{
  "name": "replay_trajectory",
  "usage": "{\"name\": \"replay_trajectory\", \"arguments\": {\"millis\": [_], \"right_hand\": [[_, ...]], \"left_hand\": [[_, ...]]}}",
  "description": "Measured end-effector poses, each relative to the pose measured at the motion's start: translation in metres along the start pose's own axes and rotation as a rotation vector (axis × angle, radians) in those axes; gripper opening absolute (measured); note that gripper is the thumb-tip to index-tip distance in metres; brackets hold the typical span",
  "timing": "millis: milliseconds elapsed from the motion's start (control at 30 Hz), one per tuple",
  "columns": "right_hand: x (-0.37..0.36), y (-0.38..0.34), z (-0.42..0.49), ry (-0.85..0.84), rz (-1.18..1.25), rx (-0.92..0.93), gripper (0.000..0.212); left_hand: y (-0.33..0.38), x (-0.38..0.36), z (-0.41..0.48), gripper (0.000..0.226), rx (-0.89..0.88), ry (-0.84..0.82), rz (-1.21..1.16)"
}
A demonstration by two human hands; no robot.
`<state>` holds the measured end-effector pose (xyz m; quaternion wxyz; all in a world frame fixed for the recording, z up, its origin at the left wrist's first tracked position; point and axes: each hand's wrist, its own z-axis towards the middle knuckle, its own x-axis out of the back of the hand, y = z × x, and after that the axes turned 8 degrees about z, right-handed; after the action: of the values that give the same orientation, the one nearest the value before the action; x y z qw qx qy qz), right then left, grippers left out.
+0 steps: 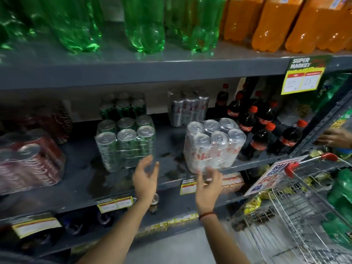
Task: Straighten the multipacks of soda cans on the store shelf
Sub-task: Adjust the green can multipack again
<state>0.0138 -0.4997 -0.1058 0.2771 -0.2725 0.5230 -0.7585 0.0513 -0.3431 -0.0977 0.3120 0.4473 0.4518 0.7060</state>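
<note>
at the far left of the frame i see a red pack of cans lying tilted and blurred on the grey shelf. right of it, left of centre, a green pack of cans stands upright, with another green pack behind it. my left hand is in the lower middle of the frame, fingers spread open, just in front of the green pack's lower right corner and holding nothing. my right hand is beside it to the right, also open, its fingertips at the bottom edge of the silver pack of cans; i cannot tell whether they touch. that pack sits at the shelf's front edge, turned at an angle. further right stand dark cola bottles, and a wire trolley fills the lower right corner.
</note>
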Motion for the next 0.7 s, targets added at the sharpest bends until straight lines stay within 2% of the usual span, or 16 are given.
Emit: {"name": "replay_trajectory", "arguments": {"millis": [100,200,267,333,400,433,500,700], "right_hand": [[-0.043,-0.023,-0.020,-0.203,0.078,0.073,0.029],[-0.086,-0.039,-0.012,-0.479,0.128,-0.079,0.062],[-0.113,-0.042,0.005,-0.645,0.079,-0.229,0.091],[-0.130,-0.040,0.018,-0.759,-0.022,-0.311,0.107],[-0.137,-0.039,0.023,-0.847,-0.094,-0.358,0.104],[-0.138,-0.039,0.023,-0.865,-0.105,-0.367,0.097],[-0.138,-0.037,0.019,-0.859,-0.133,-0.360,0.086],[-0.132,-0.028,0.004,-0.765,-0.164,-0.256,0.082]], "left_hand": [[-0.020,0.043,0.014,0.017,0.075,0.218,-0.035],[-0.034,0.079,0.034,0.036,0.154,0.317,0.066],[-0.044,0.094,0.048,0.053,0.206,0.224,0.097],[-0.051,0.101,0.061,0.066,0.232,-0.006,0.075],[-0.057,0.105,0.071,0.075,0.218,-0.203,0.105],[-0.061,0.107,0.075,0.078,0.213,-0.247,0.129],[-0.064,0.110,0.078,0.082,0.209,-0.279,0.173],[-0.065,0.122,0.066,0.079,0.123,-0.297,0.118]]}}
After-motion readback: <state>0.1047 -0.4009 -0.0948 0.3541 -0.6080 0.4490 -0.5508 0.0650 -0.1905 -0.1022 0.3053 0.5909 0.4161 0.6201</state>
